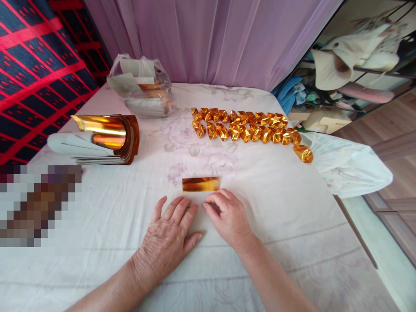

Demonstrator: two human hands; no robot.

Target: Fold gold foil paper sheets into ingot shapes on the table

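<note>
A narrow strip of gold foil paper [200, 184] lies flat on the cloth, just beyond my hands. My left hand [172, 229] rests palm down on the cloth with fingers spread, below the strip and apart from it. Close to the strip's lower right corner is my right hand [229, 216], its thumb and index fingertips drawn together in a pinch. Anything between those fingertips is too small or hidden to make out. Farther back, folded gold foil pieces [245, 132] sit in two rows, with one more piece [303, 153] at the right end.
A curled stack of gold foil sheets [110, 134] stands on the left. Behind it is a clear plastic bag [143, 86] of papers. A pale plastic bag [351, 164] hangs at the right edge of the cloth-covered table [282, 186]. Cluttered shelves [367, 71] stand beyond.
</note>
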